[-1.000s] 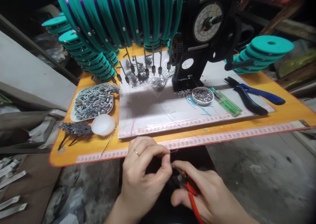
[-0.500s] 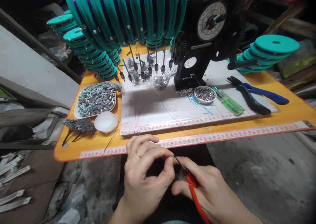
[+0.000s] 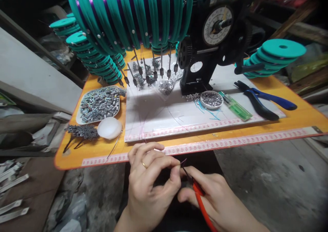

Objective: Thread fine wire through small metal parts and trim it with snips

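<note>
Between thumb and forefinger, my left hand (image 3: 151,180) pinches a thin purple line (image 3: 183,162), whose short end sticks out past the fingertips. My right hand (image 3: 217,192) is wrapped around red-handled pliers (image 3: 202,203). Their dark, narrow jaws point up and left, close beside the left fingertips. Whether the jaws touch the line cannot be made out. Both hands are just in front of the table's near edge, above my dark-clothed lap. A row of teal spools (image 3: 133,17) wound with purple line hangs over the table, with dark weights dangling below.
A black machine with a dial (image 3: 217,25) stands behind the board (image 3: 159,111). On the left are a tray of metal sinkers (image 3: 99,104) and a white lid (image 3: 109,128). On the right lie a dish of small metal pieces (image 3: 211,100), a green case (image 3: 237,107) and blue-black pliers (image 3: 263,99).
The pliers' tip has dropped slightly away from the left fingertips, and the purple line's end now shows above it. Both hands otherwise keep nearly the same place; the view has shifted a little.
</note>
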The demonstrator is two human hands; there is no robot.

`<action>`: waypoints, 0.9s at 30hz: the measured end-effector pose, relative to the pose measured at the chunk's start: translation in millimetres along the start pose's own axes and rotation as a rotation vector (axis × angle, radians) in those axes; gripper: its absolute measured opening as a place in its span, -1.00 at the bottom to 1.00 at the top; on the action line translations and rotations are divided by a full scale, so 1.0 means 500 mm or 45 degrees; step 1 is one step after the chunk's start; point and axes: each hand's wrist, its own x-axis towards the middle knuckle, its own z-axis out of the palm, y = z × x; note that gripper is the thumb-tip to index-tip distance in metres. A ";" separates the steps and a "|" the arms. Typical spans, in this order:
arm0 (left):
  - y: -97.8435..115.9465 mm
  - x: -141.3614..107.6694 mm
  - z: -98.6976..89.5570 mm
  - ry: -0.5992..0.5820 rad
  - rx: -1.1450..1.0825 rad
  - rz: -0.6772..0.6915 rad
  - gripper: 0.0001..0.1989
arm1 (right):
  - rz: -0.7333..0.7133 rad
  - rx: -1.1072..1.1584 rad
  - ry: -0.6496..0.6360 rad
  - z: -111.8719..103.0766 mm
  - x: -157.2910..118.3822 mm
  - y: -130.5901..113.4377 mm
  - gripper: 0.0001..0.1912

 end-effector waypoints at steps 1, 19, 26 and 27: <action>-0.002 0.001 -0.002 -0.003 0.017 0.007 -0.80 | 0.009 0.002 -0.001 -0.001 -0.002 0.001 -0.87; -0.069 -0.019 -0.117 -0.014 0.278 0.293 -0.67 | -0.451 -0.718 0.291 -0.046 0.008 -0.007 -0.67; -0.087 -0.012 -0.104 -0.163 0.569 0.473 -0.70 | -0.309 -0.569 0.299 -0.035 -0.013 0.009 -0.77; -0.090 -0.009 -0.101 -0.176 0.580 0.504 -0.70 | -0.302 -0.557 0.291 -0.032 -0.013 0.010 -0.77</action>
